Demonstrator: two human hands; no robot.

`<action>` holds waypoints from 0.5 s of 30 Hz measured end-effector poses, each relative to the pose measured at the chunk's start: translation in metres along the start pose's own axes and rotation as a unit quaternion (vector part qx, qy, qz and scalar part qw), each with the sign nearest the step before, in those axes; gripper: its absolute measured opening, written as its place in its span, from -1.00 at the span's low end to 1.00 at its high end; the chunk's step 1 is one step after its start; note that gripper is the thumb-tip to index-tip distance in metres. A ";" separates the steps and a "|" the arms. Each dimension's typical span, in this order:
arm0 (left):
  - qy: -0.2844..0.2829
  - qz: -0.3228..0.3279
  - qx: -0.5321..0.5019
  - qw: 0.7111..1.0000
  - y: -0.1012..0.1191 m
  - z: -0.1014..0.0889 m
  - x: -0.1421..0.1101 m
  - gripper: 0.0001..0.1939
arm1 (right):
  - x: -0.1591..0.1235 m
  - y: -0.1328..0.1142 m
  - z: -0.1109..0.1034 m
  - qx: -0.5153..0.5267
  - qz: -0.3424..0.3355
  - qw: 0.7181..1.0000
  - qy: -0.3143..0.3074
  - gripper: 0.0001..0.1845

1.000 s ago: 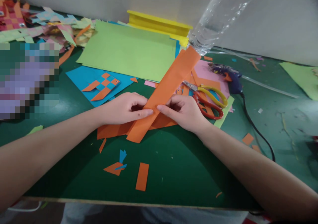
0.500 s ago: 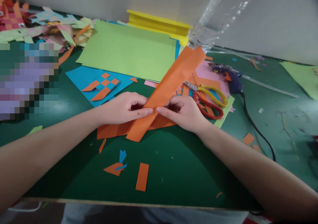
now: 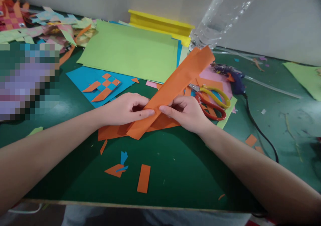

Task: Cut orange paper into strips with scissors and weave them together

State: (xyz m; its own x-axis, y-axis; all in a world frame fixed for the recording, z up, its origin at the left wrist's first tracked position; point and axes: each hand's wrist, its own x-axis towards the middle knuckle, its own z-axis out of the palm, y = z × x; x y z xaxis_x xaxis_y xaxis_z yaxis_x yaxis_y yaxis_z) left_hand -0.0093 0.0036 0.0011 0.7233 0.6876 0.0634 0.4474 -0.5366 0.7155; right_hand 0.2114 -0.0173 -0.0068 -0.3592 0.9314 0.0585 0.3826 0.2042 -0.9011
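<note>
A long orange paper strip (image 3: 179,80) runs slantwise between my hands, its far end up toward the right. Two layers show along its edge. My left hand (image 3: 130,109) pinches its left side, thumb on top and fingers behind. From the other side my right hand (image 3: 187,114) grips it the same way, the two thumb tips close together. Beneath lies a wider orange paper piece (image 3: 114,132), partly hidden by the strip and hands. Scissors (image 3: 210,100) with yellow and red handles rest just beyond my right hand. A woven blue and orange paper fish (image 3: 105,85) lies on blue paper (image 3: 77,75).
Green paper sheets (image 3: 130,52) and a yellow channel-shaped piece (image 3: 160,24) lie at the back, beside a clear plastic bottle (image 3: 220,15). A corded glue gun (image 3: 235,80) sits at right. Paper scraps (image 3: 143,178) dot the green table (image 3: 190,176). Woven paper pieces (image 3: 57,28) are heaped at back left.
The orange strip's far end has swung to the right and its near end has shifted slightly up and left. Both hands stay nearly in place, still gripping it.
</note>
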 end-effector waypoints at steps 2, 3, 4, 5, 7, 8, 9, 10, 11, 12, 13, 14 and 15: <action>-0.003 -0.004 -0.005 1.000 0.000 0.000 0.000 -0.60 | 0.000 -0.001 0.000 -0.001 -0.007 1.000 0.001 -0.54; -0.005 -0.007 -0.008 1.000 0.000 0.000 0.000 -0.60 | 0.000 -0.001 0.000 -0.004 -0.009 1.000 0.000 -0.54; -0.007 -0.011 -0.011 1.000 0.000 0.000 0.000 -0.61 | 0.000 -0.002 0.000 -0.007 -0.010 1.000 -0.002 -0.53; -0.008 -0.014 -0.013 1.000 0.000 0.000 0.000 -0.61 | 0.000 -0.002 -0.001 -0.009 -0.011 1.000 -0.003 -0.52; -0.010 -0.018 -0.016 1.000 0.000 0.001 0.001 -0.62 | 0.000 -0.003 -0.001 -0.011 -0.014 1.000 -0.008 -0.50; -0.011 -0.019 -0.016 1.000 0.000 0.001 0.001 -0.62 | 0.000 -0.003 -0.001 -0.012 -0.013 1.000 -0.010 -0.49; -0.010 -0.018 -0.014 1.000 0.000 0.001 0.000 -0.62 | 0.000 -0.003 -0.001 -0.013 -0.013 1.000 -0.012 -0.47; -0.010 -0.017 -0.013 1.000 0.000 0.001 0.000 -0.62 | 0.000 -0.003 -0.002 -0.015 -0.012 1.000 -0.013 -0.46; -0.009 -0.016 -0.013 1.000 0.000 0.001 0.000 -0.62 | 0.000 -0.004 -0.002 -0.018 -0.011 1.000 -0.013 -0.45; -0.010 -0.015 -0.012 1.000 0.000 0.001 0.000 -0.63 | 0.000 -0.004 -0.002 -0.019 -0.011 1.000 -0.013 -0.45; -0.010 -0.014 -0.012 1.000 0.000 0.001 0.000 -0.63 | 0.000 -0.004 -0.002 -0.018 -0.012 1.000 -0.013 -0.44; -0.010 -0.013 -0.012 1.000 0.000 0.001 0.000 -0.63 | 0.000 -0.004 -0.002 -0.018 -0.013 1.000 -0.013 -0.44; -0.010 -0.014 -0.012 1.000 0.000 0.000 0.000 -0.63 | 0.000 -0.004 -0.002 -0.016 -0.013 1.000 -0.012 -0.45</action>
State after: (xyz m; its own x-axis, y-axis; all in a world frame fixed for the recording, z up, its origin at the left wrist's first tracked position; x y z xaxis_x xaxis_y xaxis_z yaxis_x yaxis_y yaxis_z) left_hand -0.0090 0.0031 0.0012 0.7217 0.6916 0.0297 0.4549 -0.5060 0.7328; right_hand 0.2115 -0.0178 -0.0026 -0.3895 0.9183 0.0709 0.3998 0.2379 -0.8852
